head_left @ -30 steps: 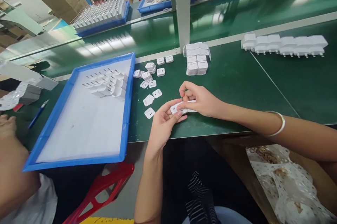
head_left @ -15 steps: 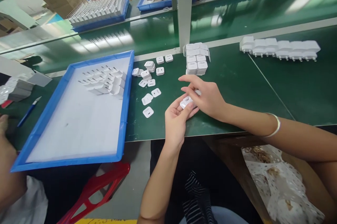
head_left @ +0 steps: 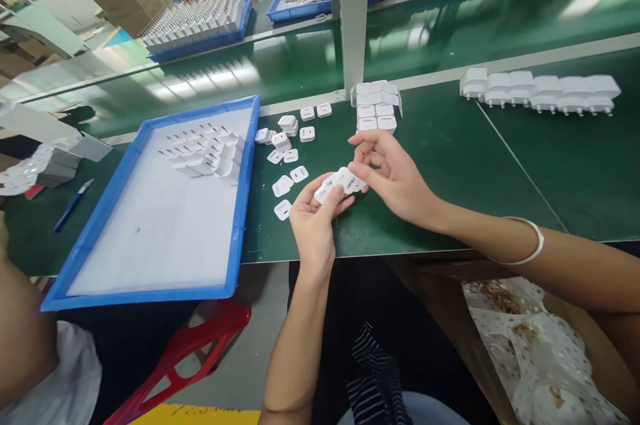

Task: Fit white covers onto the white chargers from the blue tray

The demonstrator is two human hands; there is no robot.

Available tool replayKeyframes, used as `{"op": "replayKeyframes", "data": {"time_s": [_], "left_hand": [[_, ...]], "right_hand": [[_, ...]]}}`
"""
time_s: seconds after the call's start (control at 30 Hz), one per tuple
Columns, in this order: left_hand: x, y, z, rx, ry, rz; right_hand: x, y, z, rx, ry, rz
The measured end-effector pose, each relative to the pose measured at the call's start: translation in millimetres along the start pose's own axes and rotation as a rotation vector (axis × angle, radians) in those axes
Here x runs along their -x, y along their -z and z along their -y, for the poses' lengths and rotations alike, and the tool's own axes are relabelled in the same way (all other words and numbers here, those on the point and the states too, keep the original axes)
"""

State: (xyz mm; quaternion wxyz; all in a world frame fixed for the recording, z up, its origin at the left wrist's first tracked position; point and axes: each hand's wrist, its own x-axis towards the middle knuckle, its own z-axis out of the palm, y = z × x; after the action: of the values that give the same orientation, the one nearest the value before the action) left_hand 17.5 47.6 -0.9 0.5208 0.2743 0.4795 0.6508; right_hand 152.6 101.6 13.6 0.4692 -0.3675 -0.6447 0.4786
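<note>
My left hand (head_left: 316, 222) is closed on a fanned-out row of small white square plastic covers (head_left: 327, 188), its thumb pressing on top. Dark print shows on their faces. At the right end of the row, my right hand (head_left: 393, 175) pinches a printed white cover (head_left: 349, 178) between thumb and fingers. Left of my hands, loose white covers (head_left: 283, 186) with dark slots lie singly and in small stacks on the green table. Just beyond my right hand stand neat stacks of printed covers (head_left: 367, 123) in a clear plastic tray.
A blue-rimmed tray (head_left: 236, 212) on the left holds white charger housings (head_left: 210, 155) with pins. More housings (head_left: 540, 88) stand in a row at right. A blue pen-like cutter (head_left: 73, 205) lies near another person's arm (head_left: 23, 332). A metal post (head_left: 353, 25) rises behind.
My left hand has moved left, and the covers in it are now fanned out in plain view. My right hand has drawn back from over them to their right end.
</note>
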Motion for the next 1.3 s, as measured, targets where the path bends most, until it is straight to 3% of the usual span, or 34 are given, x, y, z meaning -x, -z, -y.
{"op": "replayKeyframes", "data": {"time_s": [0.13,0.23,0.5,0.63,0.73,0.87,0.93,1.07,1.13,1.2,1.3], "left_hand": [[-1.3,10.8,-0.8,-0.008,-0.066,-0.046],[-0.5,13.7,1.3,-0.007,-0.062,-0.051],[-2.2,16.1,3.1,-0.066,-0.096,-0.062],[-2.9,18.5,3.0,-0.057,-0.100,-0.064],[-1.8,18.4,3.6,-0.059,-0.106,-0.089],[1.8,14.7,5.2,-0.058,-0.159,-0.107],[3.5,13.2,5.7,-0.084,-0.191,-0.092],[4.4,13.5,6.2,-0.117,-0.214,-0.089],[4.1,14.2,6.4,-0.115,-0.214,-0.093],[4.0,14.6,6.5,-0.101,-0.222,-0.095],[5.5,14.1,6.4,-0.077,-0.256,-0.077]], "right_hand": [[-3.1,-0.4,5.5,-0.269,-0.267,0.068],[-3.2,-1.5,4.1,-0.316,-0.356,0.152],[-8.1,3.4,-1.5,-0.232,-0.345,0.178],[-10.9,11.3,4.5,-0.100,-0.287,0.089],[-11.4,15.1,7.2,-0.177,-0.296,0.062],[-6.3,8.9,3.7,-0.311,-0.383,0.129],[-2.2,4.1,0.7,-0.200,-0.326,0.158],[1.3,2.7,-1.8,0.288,-0.067,0.148],[-0.3,5.3,-0.9,0.362,-0.038,0.127],[-2.7,6.8,0.4,0.177,-0.177,0.172],[-3.7,3.2,2.0,-0.279,-0.488,0.239]]}}
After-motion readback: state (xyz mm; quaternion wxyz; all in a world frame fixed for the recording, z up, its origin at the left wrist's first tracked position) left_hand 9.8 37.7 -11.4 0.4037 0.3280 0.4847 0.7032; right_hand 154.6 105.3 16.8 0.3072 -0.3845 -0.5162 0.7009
